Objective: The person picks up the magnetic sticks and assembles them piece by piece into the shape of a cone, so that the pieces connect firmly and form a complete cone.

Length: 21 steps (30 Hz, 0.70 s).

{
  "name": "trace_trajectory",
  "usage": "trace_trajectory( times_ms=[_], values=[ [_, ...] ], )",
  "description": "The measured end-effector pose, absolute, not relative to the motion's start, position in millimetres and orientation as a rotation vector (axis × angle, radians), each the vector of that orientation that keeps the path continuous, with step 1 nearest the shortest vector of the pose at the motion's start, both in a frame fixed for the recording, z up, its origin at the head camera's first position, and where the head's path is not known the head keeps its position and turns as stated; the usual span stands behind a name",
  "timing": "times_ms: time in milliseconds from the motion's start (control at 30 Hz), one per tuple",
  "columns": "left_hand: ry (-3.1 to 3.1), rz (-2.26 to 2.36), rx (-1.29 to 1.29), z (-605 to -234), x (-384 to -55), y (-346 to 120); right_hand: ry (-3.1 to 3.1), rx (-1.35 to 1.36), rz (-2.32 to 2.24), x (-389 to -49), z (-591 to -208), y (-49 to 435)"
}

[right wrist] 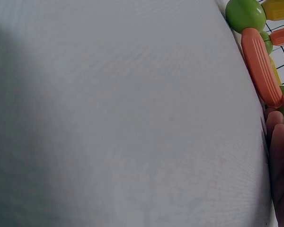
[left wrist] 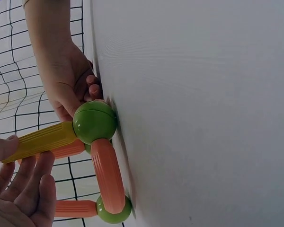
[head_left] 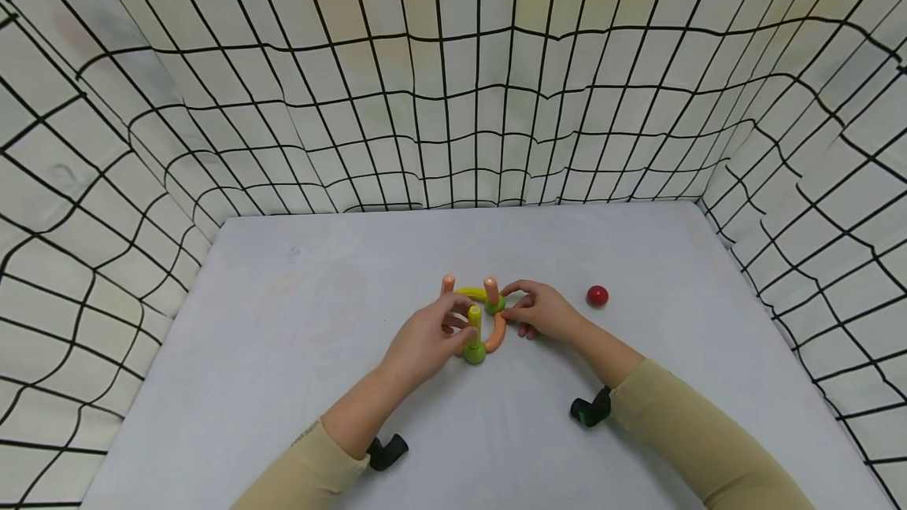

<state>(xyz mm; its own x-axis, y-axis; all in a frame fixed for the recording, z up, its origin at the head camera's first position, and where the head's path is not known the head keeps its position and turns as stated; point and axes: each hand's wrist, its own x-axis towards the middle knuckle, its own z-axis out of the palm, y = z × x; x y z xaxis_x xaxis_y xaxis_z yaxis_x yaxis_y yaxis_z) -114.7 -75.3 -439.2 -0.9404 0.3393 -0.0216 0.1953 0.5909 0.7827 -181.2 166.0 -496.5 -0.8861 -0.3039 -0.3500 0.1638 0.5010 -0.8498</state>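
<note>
A ring of curved rods and green balls lies on the white table, with straight sticks standing up from it. My left hand pinches the upright yellow stick, which rises from the near green ball. Thumb and index finger of my right hand grip around the right green ball, where the orange curved rod ends. Above that ball stands an orange stick. A yellow curved rod forms the far side, with another orange stick at the left, partly hidden by my left hand.
To the right of my right hand lies a red ball. Black netting encloses the back and both sides of the table. Dark devices sit under each wrist, close over the tabletop.
</note>
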Motion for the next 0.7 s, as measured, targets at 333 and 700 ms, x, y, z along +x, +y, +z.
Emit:
trace_trajectory(
  times_ms=[333,700],
  values=[
    [2.641,1.324,0.387,-443.1,-118.4,-74.7,2.285,-0.100,-1.367,-181.0,-496.0,164.6],
    [2.668,1.331,0.372,-443.5,-117.5,-74.7,2.287,-0.110,-1.371,-181.3,-497.1,164.4]
  ],
)
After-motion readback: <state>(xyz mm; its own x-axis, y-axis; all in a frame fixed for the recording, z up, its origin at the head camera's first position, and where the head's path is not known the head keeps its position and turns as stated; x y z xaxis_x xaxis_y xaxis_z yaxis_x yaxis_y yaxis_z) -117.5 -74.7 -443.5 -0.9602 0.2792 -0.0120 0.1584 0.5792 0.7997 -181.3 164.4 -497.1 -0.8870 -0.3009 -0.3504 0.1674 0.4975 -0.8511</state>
